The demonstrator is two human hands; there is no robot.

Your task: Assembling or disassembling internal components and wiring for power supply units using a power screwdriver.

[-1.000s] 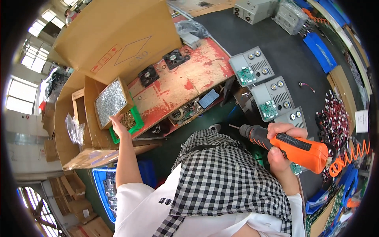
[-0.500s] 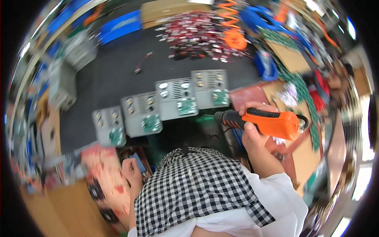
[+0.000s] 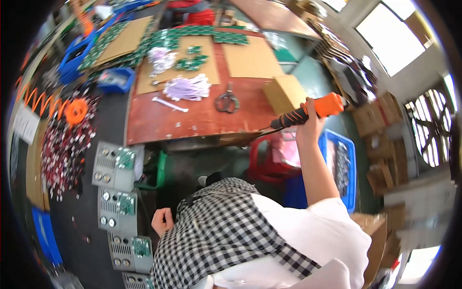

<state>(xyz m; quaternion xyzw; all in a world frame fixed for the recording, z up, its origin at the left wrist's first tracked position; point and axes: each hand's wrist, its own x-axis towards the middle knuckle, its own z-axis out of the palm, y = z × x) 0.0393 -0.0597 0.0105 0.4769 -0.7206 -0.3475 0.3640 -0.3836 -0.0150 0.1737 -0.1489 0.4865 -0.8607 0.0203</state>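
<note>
The person's right hand (image 3: 312, 114) is clamped round an orange-and-black power screwdriver (image 3: 329, 104), its black nose pointing left and slightly down toward the near edge of a red tabletop (image 3: 231, 126); the bit is too small to make out. Well to the left of that grip and lower, grey panels (image 3: 107, 182) stand in a row along a black bench (image 3: 72, 207). The three that show whole each bear a green circuit board (image 3: 126, 158), and a fourth, cut off by the lower edge, seems to as well, so placing the boards appears done there. Whether any screw sits in them cannot be told. With the driver well apart from every panel, no fastening appears under way, and what remains on each is unclear. The left hand (image 3: 162, 221), lower left of the grip and near the row, has its fingers curled together; whether it holds anything is hidden. Left of the grip, scissors (image 3: 227, 100) lie on the red tabletop; below it stands a blue crate (image 3: 353, 180).
</note>
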